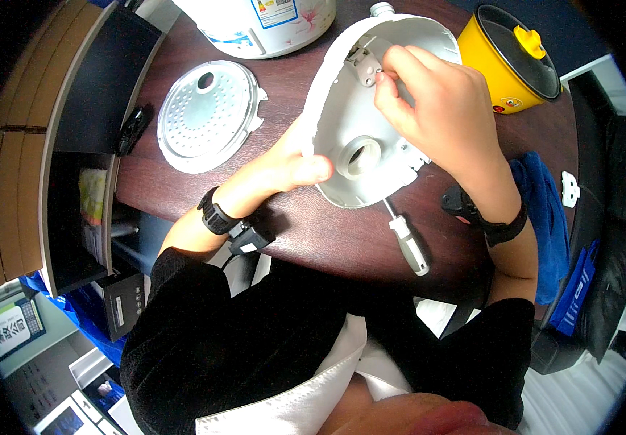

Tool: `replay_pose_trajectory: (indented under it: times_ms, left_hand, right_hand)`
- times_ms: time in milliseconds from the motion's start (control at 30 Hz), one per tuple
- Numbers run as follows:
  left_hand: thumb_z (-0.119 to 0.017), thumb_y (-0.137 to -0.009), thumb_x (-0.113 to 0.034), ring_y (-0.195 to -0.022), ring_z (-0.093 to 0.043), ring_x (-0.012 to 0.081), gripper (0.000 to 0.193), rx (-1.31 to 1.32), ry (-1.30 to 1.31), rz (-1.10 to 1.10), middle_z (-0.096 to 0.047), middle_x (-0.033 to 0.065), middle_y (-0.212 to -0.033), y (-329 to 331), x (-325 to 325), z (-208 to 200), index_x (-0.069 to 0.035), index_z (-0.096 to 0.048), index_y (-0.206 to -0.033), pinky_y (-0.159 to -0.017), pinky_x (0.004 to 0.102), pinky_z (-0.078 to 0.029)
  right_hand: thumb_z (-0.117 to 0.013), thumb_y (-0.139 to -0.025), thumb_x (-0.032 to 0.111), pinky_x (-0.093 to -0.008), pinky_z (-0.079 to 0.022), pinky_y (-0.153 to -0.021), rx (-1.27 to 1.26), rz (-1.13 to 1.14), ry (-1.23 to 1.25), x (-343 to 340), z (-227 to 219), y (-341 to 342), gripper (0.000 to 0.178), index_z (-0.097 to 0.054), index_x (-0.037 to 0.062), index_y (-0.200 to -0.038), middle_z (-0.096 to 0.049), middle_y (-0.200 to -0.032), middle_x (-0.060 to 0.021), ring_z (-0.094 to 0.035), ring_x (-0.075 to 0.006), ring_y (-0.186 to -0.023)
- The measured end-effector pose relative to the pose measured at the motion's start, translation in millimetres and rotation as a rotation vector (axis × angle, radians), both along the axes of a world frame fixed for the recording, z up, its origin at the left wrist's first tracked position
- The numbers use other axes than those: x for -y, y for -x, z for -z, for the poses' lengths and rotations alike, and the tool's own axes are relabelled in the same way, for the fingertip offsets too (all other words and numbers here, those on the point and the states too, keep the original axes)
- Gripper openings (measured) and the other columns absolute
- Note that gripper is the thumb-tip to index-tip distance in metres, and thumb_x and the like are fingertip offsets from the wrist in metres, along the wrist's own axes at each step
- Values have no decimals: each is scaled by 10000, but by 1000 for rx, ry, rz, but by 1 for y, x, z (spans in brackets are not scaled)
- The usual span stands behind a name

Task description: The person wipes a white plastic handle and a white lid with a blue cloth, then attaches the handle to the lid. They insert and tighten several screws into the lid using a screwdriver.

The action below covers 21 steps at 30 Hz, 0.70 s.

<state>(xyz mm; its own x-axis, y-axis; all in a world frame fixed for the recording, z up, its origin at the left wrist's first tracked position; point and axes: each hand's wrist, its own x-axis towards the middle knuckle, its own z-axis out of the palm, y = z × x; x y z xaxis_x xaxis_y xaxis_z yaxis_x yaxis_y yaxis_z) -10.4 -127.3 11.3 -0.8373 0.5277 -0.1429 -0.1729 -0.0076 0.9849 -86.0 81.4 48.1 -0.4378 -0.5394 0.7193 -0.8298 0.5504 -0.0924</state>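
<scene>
A hollow white plastic rice cooker lid (349, 119) is tipped up over the brown table, its inside facing me. My left hand (295, 165) grips its left edge, thumb on the near rim and fingers hidden behind the shell. Inside the lid my right hand (443, 109) is closed in a pinch beside a small white bracket (365, 67) at the far wall. Whatever lies between thumb and forefinger is too small to make out. A round collar (360, 157) surrounds a hole near the lid's lower end. Just below the lid lies a screwdriver (409, 245) with a grey-and-white handle.
To the left rests a round perforated metal plate (182, 134). A white cooker body (276, 32) stands at the back. At the far right are a yellow pot (490, 76) with a dark lid, a blue cloth (545, 225) and a small white plastic piece (570, 189). Shelving (102, 80) borders the left side.
</scene>
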Motion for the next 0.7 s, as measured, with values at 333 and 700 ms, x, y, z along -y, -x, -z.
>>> replay_pose_trajectory:
  times_ms: [333, 700]
  left_hand:
    - [-586, -604, -820, -1150, -479, 222, 1151, -121, 129, -113, -504, 185, -1247, -5, -12, -11, 77, -394, -1300, -951, 325, -405]
    - [-622, -603, -789, -1195, -438, 241, 1171, -158, 76, -146, -453, 205, -1296, -4, -19, -17, 77, -337, -1337, -986, 340, -373]
  right_hand:
    - [-627, -769, 137, -375, -467, -470, 41, 13, 20, 0, 1, -8, 146, -502, 80, -720, -523, -600, -96, -583, -283, -521]
    - [-588, -824, 165, -413, -460, -489, 405, 3, 186, 5, 1, -14, 219, -507, 46, -659, -547, -580, -136, -577, -326, -531]
